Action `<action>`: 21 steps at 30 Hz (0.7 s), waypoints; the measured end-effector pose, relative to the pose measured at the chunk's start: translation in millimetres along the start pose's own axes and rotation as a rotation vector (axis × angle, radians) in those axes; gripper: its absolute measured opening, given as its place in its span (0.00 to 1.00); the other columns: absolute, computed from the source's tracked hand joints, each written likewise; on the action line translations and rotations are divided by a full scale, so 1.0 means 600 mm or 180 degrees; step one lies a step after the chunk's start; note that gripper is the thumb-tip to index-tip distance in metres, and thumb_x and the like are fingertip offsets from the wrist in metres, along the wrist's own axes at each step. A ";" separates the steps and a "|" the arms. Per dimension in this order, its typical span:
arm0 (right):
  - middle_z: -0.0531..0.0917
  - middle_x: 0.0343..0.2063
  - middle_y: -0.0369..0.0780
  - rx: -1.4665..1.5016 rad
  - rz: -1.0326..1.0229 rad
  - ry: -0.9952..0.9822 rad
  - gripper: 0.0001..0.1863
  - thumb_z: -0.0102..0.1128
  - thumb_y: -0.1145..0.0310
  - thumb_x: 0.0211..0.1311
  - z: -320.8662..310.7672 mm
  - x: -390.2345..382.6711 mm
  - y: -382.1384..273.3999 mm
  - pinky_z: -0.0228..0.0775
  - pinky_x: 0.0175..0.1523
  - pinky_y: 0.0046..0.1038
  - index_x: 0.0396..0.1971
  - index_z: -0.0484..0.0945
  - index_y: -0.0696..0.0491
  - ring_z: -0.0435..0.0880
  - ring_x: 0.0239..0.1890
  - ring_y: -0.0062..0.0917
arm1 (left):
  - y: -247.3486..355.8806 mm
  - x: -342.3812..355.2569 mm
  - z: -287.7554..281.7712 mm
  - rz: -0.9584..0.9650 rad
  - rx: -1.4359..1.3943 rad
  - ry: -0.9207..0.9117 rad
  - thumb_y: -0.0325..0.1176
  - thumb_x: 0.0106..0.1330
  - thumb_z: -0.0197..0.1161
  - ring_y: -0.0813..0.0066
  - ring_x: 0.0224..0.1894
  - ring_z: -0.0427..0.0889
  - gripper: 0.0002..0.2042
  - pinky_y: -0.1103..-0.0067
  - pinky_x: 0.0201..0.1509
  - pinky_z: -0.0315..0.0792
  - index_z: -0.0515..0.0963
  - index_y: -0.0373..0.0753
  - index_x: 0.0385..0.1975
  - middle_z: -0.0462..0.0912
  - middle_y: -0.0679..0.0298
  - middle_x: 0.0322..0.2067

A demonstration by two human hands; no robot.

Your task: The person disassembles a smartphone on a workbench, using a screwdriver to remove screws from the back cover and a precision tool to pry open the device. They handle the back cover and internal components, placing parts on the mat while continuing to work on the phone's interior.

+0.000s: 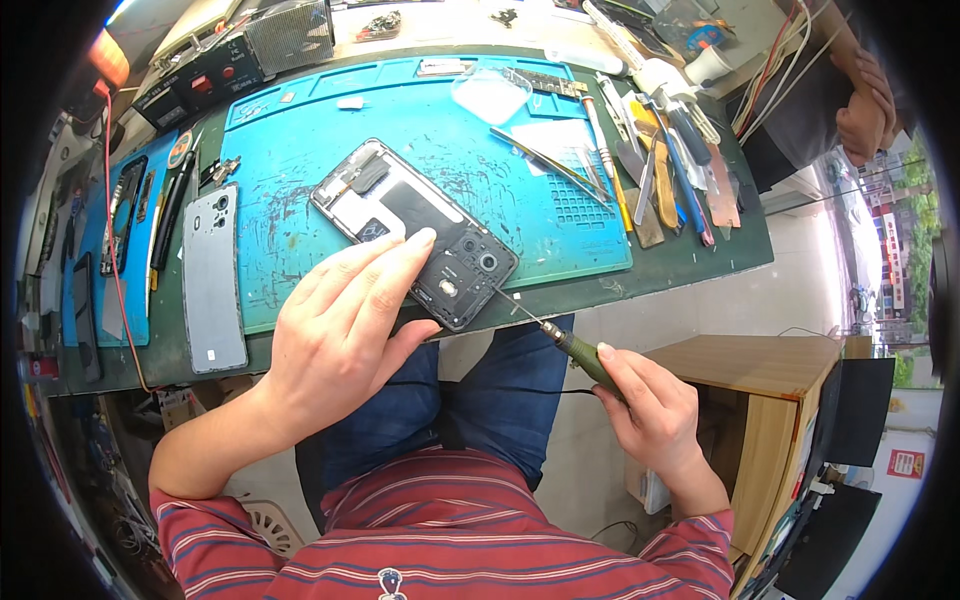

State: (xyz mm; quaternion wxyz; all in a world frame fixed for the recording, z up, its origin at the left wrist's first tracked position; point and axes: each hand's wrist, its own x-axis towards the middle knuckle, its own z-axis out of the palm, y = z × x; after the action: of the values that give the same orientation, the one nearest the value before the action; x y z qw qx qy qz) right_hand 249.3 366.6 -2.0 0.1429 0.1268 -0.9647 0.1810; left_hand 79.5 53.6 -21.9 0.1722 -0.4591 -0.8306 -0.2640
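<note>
Touching opened phone (pixel 440 222) with left grip (pixel 342 318), green-handled tool (pixel 586 362) in right grip (pixel 655 408)

A backless phone (pixel 415 208), its dark and pale inner parts and round camera lenses exposed, is laid diagonally over the near edge of the blue mat (pixel 300 130), and a green-handled tool (pixel 577 353) is held slanted, its slim tip at the phone's camera-end edge.
</note>
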 end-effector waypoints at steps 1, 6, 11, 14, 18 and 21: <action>0.89 0.47 0.39 -0.0006 -0.0002 -0.0009 0.33 0.80 0.78 0.53 0.000 -0.001 0.000 0.81 0.37 0.30 0.63 0.86 0.52 0.89 0.35 0.30 | 0.000 0.000 0.000 0.0001 0.0002 0.0004 0.36 0.63 0.78 0.55 0.63 0.85 0.35 0.63 0.65 0.79 0.75 0.33 0.71 0.86 0.53 0.59; 0.89 0.47 0.39 -0.0032 -0.0071 0.0058 0.33 0.80 0.78 0.52 0.005 -0.003 -0.002 0.81 0.37 0.29 0.63 0.86 0.52 0.89 0.35 0.29 | 0.001 0.000 0.000 -0.0033 -0.0009 -0.0004 0.36 0.63 0.78 0.55 0.62 0.85 0.35 0.63 0.65 0.79 0.75 0.33 0.71 0.87 0.52 0.58; 0.90 0.47 0.38 -0.0068 -0.0098 0.0007 0.33 0.80 0.78 0.52 0.003 -0.003 -0.003 0.82 0.37 0.29 0.63 0.86 0.53 0.89 0.36 0.28 | 0.000 0.000 0.001 -0.0040 -0.0016 0.0011 0.37 0.64 0.78 0.55 0.62 0.85 0.35 0.63 0.65 0.79 0.75 0.33 0.71 0.87 0.52 0.57; 0.90 0.47 0.39 -0.0011 -0.0115 0.0022 0.33 0.80 0.78 0.52 0.006 -0.004 -0.002 0.82 0.37 0.29 0.63 0.86 0.53 0.89 0.36 0.28 | 0.001 -0.001 0.002 -0.0030 -0.0008 0.0035 0.37 0.65 0.77 0.55 0.61 0.85 0.34 0.63 0.65 0.79 0.75 0.33 0.71 0.87 0.52 0.56; 0.90 0.48 0.39 -0.0015 -0.0111 0.0018 0.33 0.80 0.78 0.52 0.006 -0.002 -0.005 0.82 0.38 0.29 0.63 0.86 0.53 0.89 0.36 0.28 | 0.001 0.000 0.002 -0.0021 0.0005 0.0039 0.37 0.65 0.77 0.55 0.61 0.86 0.34 0.63 0.64 0.79 0.75 0.33 0.71 0.87 0.52 0.55; 0.90 0.48 0.39 -0.0005 -0.0126 0.0031 0.33 0.80 0.78 0.52 0.009 -0.003 -0.005 0.82 0.37 0.29 0.63 0.86 0.53 0.89 0.35 0.28 | 0.000 -0.001 0.002 -0.0026 0.0015 0.0036 0.37 0.64 0.77 0.55 0.60 0.86 0.34 0.63 0.64 0.79 0.75 0.33 0.71 0.88 0.52 0.54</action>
State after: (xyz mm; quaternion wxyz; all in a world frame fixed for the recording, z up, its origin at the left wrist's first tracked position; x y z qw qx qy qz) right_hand 250.9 362.1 -6.5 0.1513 0.1449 -0.9615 0.1781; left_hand 79.9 54.2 -23.0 0.1768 -0.4538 -0.8321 -0.2653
